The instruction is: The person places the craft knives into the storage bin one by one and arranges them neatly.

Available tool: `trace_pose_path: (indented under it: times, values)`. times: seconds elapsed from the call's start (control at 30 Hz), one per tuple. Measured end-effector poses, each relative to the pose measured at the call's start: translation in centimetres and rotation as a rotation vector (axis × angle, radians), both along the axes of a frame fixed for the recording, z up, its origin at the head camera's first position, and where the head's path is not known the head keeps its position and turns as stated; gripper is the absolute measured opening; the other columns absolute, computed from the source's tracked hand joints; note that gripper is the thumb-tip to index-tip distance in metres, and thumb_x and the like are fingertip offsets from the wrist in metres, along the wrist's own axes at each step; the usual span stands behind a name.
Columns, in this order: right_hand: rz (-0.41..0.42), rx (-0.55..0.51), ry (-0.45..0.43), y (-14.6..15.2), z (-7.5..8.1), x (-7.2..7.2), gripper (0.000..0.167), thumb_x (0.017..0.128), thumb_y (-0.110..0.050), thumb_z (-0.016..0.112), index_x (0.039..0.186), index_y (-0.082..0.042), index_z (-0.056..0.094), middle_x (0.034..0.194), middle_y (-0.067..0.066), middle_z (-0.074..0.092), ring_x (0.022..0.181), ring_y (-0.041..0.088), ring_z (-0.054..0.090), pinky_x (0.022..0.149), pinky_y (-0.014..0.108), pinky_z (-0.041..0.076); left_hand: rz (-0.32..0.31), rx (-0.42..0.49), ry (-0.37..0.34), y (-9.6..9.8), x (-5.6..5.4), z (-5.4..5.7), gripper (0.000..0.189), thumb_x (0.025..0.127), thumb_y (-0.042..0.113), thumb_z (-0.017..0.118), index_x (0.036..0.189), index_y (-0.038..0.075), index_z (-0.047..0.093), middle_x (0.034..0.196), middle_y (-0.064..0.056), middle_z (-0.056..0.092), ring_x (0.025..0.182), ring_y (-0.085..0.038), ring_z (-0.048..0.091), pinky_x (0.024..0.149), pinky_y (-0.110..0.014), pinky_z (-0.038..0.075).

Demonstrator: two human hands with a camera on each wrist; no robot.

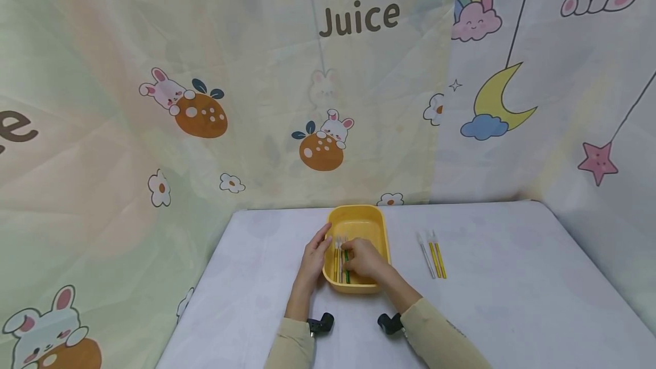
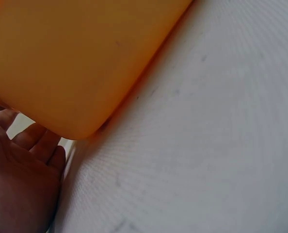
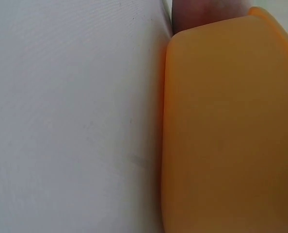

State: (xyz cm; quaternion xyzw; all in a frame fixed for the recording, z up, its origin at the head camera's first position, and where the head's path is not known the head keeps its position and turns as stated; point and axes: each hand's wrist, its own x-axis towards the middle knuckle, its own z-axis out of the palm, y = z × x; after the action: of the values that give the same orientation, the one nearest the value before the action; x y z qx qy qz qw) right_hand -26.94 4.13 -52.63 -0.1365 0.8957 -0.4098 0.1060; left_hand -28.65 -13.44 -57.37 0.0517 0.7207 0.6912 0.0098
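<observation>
A yellow rectangular tray [image 1: 365,229] stands on the white table. My left hand [image 1: 309,263] rests along its left wall, with fingertips at the rim; the left wrist view shows this hand [image 2: 25,179] beside the outer wall. Over the tray's inside, my right hand [image 1: 365,258] pinches a thin green pen-like stick [image 1: 348,275] between thumb and fingers, its upper part hidden. Left of the green one, several slim yellow and pale sticks [image 1: 336,269] lie side by side along the left wall. Only the tray's outer wall [image 3: 226,126] and part of the left hand [image 3: 207,12] show clearly in the right wrist view.
To the right of the tray, two yellow sticks [image 1: 438,261] and a pale one [image 1: 426,256] lie on the white tabletop [image 1: 502,300]. Printed cloths [image 1: 266,61] hang behind and beside the table. A black wrist camera [image 1: 321,323] sits at the left wrist, another [image 1: 390,323] at the right.
</observation>
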Motion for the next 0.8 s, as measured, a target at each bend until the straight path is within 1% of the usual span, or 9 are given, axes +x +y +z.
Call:
trace_pose_path:
  times: [0.1,0.17,0.33,0.43,0.5,0.6,0.67,0.73,0.8]
  values:
    - [0.007,0.001,0.011,-0.03,-0.06,-0.02,0.048,0.085,-0.010,0.085,0.130,0.000,0.070,0.097,0.009,0.066,0.089,0.021,0.058,0.063,0.025,0.044,0.004,0.000,0.006,0.00,0.00,0.04,0.044,0.109,0.030,0.054,0.153,0.028,0.054,0.165,0.002,0.042,0.159,-0.023,0.028,0.132,-0.048,0.019]
    - [0.008,0.007,0.021,-0.06,-0.09,-0.05,0.048,0.085,-0.011,0.086,0.130,0.000,0.071,0.101,0.008,0.066,0.091,0.020,0.057,0.064,0.025,0.043,0.009,-0.004,0.002,0.01,0.05,0.11,0.043,0.109,0.030,0.054,0.152,0.029,0.054,0.165,0.002,0.043,0.158,-0.023,0.029,0.132,-0.048,0.020]
    - [-0.006,0.008,0.010,-0.07,0.03,0.06,0.047,0.085,-0.011,0.086,0.128,-0.001,0.072,0.096,0.009,0.065,0.083,0.019,0.057,0.060,0.024,0.043,0.008,-0.020,-0.017,0.03,0.15,0.13,0.044,0.109,0.032,0.053,0.153,0.031,0.053,0.165,0.005,0.042,0.159,-0.022,0.028,0.132,-0.049,0.020]
    - [-0.016,0.005,-0.008,-0.08,0.09,0.11,0.047,0.085,-0.011,0.086,0.129,-0.001,0.072,0.095,0.009,0.066,0.077,0.018,0.057,0.057,0.023,0.043,0.010,-0.026,-0.025,0.08,0.20,0.17,0.043,0.109,0.032,0.052,0.152,0.033,0.053,0.165,0.006,0.042,0.159,-0.021,0.027,0.132,-0.048,0.020]
    - [-0.018,0.010,-0.007,-0.08,0.08,0.10,0.046,0.085,-0.011,0.086,0.128,-0.001,0.072,0.098,0.009,0.066,0.078,0.018,0.057,0.057,0.023,0.044,0.009,-0.027,-0.023,0.11,0.22,0.18,0.043,0.109,0.032,0.052,0.152,0.033,0.053,0.165,0.006,0.042,0.159,-0.021,0.027,0.132,-0.049,0.019]
    - [-0.022,0.026,0.008,-0.11,0.06,0.09,0.045,0.085,-0.012,0.086,0.127,-0.002,0.073,0.102,0.009,0.066,0.084,0.020,0.057,0.063,0.025,0.044,0.013,-0.026,-0.027,0.10,0.20,0.14,0.043,0.109,0.032,0.052,0.152,0.033,0.054,0.165,0.006,0.043,0.159,-0.021,0.027,0.132,-0.048,0.020]
    - [-0.022,0.040,0.027,-0.15,0.01,0.06,0.044,0.084,-0.013,0.087,0.125,-0.002,0.074,0.104,0.009,0.065,0.089,0.020,0.055,0.070,0.028,0.044,0.014,-0.025,-0.025,0.09,0.15,0.11,0.043,0.109,0.032,0.053,0.152,0.032,0.054,0.165,0.005,0.043,0.159,-0.022,0.028,0.132,-0.049,0.020]
    - [-0.023,0.049,0.034,-0.19,-0.02,0.06,0.043,0.084,-0.014,0.087,0.124,-0.002,0.075,0.104,0.010,0.065,0.092,0.021,0.055,0.074,0.030,0.043,0.016,-0.026,-0.021,0.07,0.12,0.07,0.043,0.109,0.032,0.053,0.152,0.031,0.054,0.165,0.005,0.043,0.159,-0.022,0.028,0.132,-0.049,0.020]
    - [-0.022,0.051,0.037,-0.20,-0.07,0.05,0.043,0.084,-0.014,0.087,0.124,-0.002,0.075,0.103,0.010,0.065,0.092,0.022,0.054,0.076,0.032,0.043,0.017,-0.029,-0.019,0.07,0.08,0.06,0.043,0.109,0.032,0.052,0.152,0.031,0.054,0.165,0.005,0.043,0.159,-0.022,0.028,0.132,-0.049,0.020]
